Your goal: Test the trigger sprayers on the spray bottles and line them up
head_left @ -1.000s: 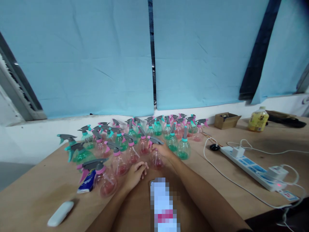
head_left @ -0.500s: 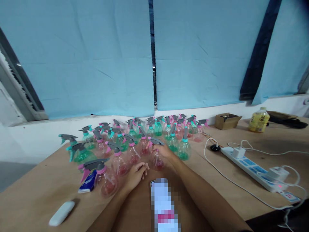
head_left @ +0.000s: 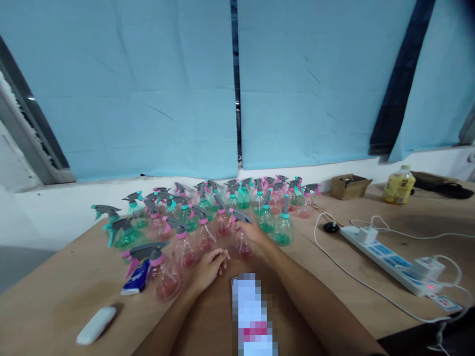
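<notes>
Several small pink and green spray bottles with grey trigger heads stand packed together across the middle of the wooden table (head_left: 67, 291). My right hand (head_left: 252, 231) is wrapped round the neck of a pink spray bottle (head_left: 242, 246) at the front of the group, just under its grey trigger. My left hand (head_left: 210, 268) rests on the table a little nearer to me, fingers curled loosely, holding nothing that I can see. A larger pink bottle (head_left: 163, 277) stands to its left.
A white oblong object (head_left: 95, 325) lies front left, a blue packet (head_left: 134, 279) beside the near bottles. At right are a white power strip (head_left: 389, 259) with cables, a cardboard box (head_left: 349, 186) and a yellow drink bottle (head_left: 399, 184). Blue blinds cover the wall behind.
</notes>
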Motion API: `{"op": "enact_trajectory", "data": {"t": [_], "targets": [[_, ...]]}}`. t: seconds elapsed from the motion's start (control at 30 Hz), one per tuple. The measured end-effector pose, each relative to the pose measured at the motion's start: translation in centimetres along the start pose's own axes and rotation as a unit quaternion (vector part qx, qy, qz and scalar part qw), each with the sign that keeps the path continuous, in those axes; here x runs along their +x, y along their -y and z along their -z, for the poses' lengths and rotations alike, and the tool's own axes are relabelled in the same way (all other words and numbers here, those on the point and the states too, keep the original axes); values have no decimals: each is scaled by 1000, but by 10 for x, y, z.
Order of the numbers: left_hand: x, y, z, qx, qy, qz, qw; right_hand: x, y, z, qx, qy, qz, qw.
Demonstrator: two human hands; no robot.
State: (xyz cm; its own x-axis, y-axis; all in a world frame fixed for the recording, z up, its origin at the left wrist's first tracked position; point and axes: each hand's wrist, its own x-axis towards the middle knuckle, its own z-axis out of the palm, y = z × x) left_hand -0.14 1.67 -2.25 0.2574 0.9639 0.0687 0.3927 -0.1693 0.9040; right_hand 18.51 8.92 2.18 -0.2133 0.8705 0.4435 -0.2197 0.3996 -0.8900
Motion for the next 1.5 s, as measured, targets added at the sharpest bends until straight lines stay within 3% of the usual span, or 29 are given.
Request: {"op": "enact_trajectory", "data": {"t": [0.2, 0.37, 0.53, 0.73, 0.97, 1.27, 1.5], "targets": [[-1, -1, 0, -1, 1, -5, 1000, 3, -13, 1, -1, -31, 0, 1000], [0, 1, 1, 3, 2, -7, 1000, -1, -18, 2, -110, -101, 18, 989], [-1, -1, 1, 4, -1, -2, 1000, -12, -20, -2, -292, -212, 112, 926], [-2, 0, 0, 4, 2, 0, 1000, -16, -36, 2, -432, -220, 185, 855], [-2, -1, 0, 2, 4, -5, 1000, -14, -54, 6, -539, -258, 130, 791], [-3, -2, -1, 7, 1, -23, 1000, -11, -60, 5, -582, -264, 111, 761], [-4, -4, 0, 8, 7, -18, 1000, -14, -66, 8, -580, -240, 111, 770]]}}
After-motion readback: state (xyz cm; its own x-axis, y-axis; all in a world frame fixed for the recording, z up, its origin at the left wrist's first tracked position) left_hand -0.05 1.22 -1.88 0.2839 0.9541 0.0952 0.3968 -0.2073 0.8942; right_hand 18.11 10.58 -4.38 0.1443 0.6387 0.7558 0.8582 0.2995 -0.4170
